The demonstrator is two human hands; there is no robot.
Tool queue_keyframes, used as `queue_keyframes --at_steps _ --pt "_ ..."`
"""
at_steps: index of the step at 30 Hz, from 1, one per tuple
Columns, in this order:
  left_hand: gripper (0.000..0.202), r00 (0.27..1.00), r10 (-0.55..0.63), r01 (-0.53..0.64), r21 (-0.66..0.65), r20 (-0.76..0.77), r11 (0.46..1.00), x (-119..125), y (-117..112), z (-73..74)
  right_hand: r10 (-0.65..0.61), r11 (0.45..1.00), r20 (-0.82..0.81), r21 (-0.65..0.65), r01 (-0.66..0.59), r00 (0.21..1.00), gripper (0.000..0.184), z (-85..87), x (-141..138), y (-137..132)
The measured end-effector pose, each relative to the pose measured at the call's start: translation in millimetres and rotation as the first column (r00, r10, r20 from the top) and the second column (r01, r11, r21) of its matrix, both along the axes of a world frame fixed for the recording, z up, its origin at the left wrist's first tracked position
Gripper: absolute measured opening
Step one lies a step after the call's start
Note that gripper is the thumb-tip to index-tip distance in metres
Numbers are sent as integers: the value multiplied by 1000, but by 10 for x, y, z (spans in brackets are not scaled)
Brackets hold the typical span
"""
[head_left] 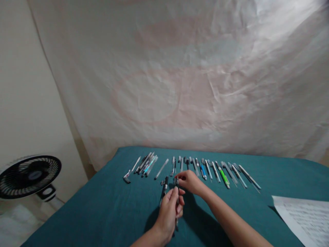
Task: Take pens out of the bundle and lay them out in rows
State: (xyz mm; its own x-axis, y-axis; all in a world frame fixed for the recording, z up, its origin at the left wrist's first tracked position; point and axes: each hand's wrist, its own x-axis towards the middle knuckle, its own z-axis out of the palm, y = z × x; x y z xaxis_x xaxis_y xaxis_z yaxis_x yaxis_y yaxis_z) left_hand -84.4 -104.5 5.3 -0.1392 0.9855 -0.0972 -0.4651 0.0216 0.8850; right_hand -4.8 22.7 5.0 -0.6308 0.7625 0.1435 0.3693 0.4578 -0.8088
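Note:
My left hand (168, 211) is closed around a slim pen (177, 223), whose lower end sticks out below the fist. At the pen's upper end, my right hand (189, 181) pinches with thumb and fingertips around what looks like a clear cap (175, 181). Whether the cap is on or apart from the barrel I cannot tell. Just left of my left hand lies a black pen (166, 185), partly hidden by the hand. Beyond my right hand, a row of pens stretches to the right, among them a blue pen (203, 172) and a green pen (223, 175).
On the green tablecloth (102, 209), a bundle of pens (147, 165) lies at the back left, with a single clear pen (161, 169) beside it. Loose pen parts (126, 177) sit farther left. A written sheet (303, 214) covers the right front; a fan (31, 176) stands left.

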Motion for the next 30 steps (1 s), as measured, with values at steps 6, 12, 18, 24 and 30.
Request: queue_keyframes --at_steps 6,12,18,24,30 --pt "36 978 207 -207 18 -4 978 -101 58 4 -19 984 86 180 3 996 15 -39 -60 -124" --pt "36 979 204 -204 0 4 979 -89 40 -25 -35 960 177 281 -17 984 11 -76 -116 -233" --pt "35 981 192 -192 17 5 981 -89 46 -44 -51 959 220 284 -14 974 12 -108 -121 -238" --pt "37 985 173 -173 -21 12 985 -82 38 -28 -44 997 0 68 44 999 21 38 -64 -121" --pt "38 991 132 -132 -41 -1 990 -62 35 -19 100 878 -276 -427 -215 956 38 178 -14 -135"
